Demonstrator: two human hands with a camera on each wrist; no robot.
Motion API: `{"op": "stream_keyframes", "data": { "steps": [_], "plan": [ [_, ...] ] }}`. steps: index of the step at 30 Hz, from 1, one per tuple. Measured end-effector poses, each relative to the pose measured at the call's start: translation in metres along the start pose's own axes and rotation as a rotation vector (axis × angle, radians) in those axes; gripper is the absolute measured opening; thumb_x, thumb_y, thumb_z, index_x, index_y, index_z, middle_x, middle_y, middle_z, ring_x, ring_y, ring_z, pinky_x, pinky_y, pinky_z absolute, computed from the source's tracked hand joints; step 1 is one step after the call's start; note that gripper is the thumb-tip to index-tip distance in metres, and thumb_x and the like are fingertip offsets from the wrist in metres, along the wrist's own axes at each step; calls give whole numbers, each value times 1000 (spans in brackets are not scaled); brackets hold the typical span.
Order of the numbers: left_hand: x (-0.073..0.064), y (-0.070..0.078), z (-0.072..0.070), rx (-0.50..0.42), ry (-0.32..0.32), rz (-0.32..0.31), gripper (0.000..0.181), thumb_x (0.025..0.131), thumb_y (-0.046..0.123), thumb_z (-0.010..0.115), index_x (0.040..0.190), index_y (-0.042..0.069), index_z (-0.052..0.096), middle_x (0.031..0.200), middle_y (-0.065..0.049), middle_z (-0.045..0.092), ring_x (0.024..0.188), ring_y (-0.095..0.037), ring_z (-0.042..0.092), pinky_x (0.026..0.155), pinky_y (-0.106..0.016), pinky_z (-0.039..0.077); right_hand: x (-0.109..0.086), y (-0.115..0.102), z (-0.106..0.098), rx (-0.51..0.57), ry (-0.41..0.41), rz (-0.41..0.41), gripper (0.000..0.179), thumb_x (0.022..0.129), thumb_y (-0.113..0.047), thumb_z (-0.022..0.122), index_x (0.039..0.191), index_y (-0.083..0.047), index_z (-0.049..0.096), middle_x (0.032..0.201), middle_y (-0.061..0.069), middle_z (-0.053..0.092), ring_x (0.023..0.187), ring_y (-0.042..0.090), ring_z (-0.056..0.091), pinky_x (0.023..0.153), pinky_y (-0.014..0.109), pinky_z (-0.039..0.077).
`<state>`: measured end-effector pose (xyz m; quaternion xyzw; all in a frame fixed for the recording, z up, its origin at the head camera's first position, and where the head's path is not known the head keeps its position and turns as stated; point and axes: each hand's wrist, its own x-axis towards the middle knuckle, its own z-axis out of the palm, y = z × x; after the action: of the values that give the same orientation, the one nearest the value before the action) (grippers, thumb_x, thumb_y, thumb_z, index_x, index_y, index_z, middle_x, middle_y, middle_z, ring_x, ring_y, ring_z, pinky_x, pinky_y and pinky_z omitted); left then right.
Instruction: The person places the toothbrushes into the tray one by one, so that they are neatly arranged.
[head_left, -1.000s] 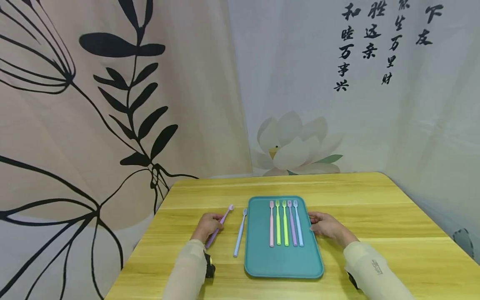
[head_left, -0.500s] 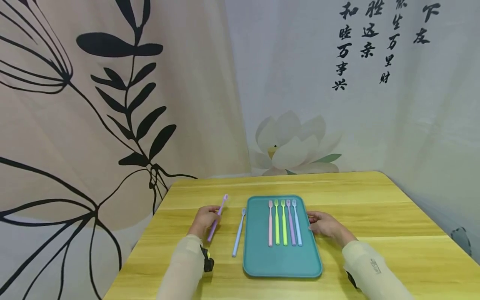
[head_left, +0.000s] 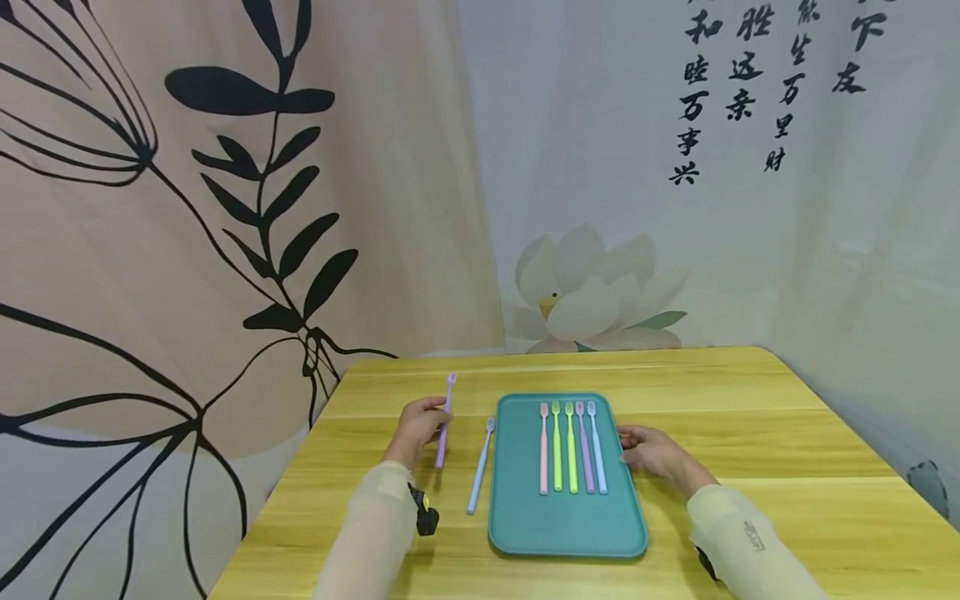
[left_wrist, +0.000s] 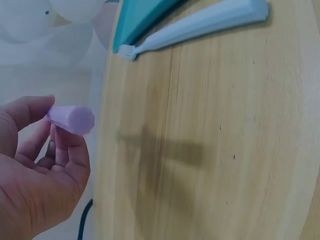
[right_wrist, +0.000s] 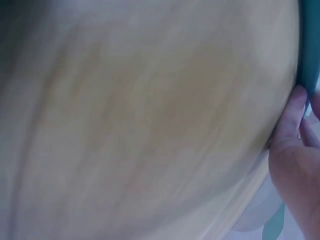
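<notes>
My left hand (head_left: 418,429) pinches a purple toothbrush (head_left: 442,442) between thumb and fingers, left of the tray. The brush's head points up and away; in the left wrist view its thick handle end (left_wrist: 79,120) faces the camera, above the tabletop. A light blue toothbrush (head_left: 480,471) lies on the table between this hand and the teal tray (head_left: 566,529). On the tray, a pink toothbrush (head_left: 543,454), two green ones, a purple one (head_left: 585,454) and a blue one (head_left: 597,454) lie side by side, heads away. My right hand (head_left: 654,454) holds the tray's right rim with thumb and fingers.
The wooden table (head_left: 750,417) extends around the tray on all sides. Behind it hangs a printed curtain (head_left: 420,208) with plant drawings and writing. A dark cable (left_wrist: 85,220) shows beyond the table edge in the left wrist view.
My left hand has raised the purple toothbrush, moved it slightly away from me and turned it from a slant to nearly upright in the view. The right hand and tray stay in place.
</notes>
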<state>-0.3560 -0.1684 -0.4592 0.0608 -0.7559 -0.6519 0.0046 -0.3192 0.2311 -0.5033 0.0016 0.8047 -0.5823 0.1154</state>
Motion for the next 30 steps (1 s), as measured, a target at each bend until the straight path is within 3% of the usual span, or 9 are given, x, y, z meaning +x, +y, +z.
{"op": "stream_keyframes", "data": {
  "steps": [11, 23, 30],
  "plan": [
    [2, 8, 7, -41, 10, -26, 43, 90, -1, 64, 133, -2, 59, 105, -15, 64, 89, -24, 61, 81, -40, 51, 0, -1, -1, 9, -9, -6, 60, 90, 10, 58, 146, 13, 35, 120, 23, 51, 103, 28, 55, 81, 34, 54],
    [3, 14, 18, -88, -8, -32, 42, 91, 0, 66, 133, 1, 60, 105, -14, 66, 92, -27, 63, 75, -35, 54, 0, -2, -1, -32, -8, 9, 62, 91, 8, 60, 147, 11, 35, 123, 23, 51, 104, 28, 54, 82, 33, 53],
    [1, 19, 28, -123, -15, -24, 40, 91, 0, 66, 131, 1, 61, 105, -14, 65, 91, -25, 61, 83, -40, 54, -3, -3, 0, -27, -3, 10, 62, 90, 7, 60, 147, 11, 35, 123, 23, 50, 104, 28, 53, 83, 33, 52]
  ]
}}
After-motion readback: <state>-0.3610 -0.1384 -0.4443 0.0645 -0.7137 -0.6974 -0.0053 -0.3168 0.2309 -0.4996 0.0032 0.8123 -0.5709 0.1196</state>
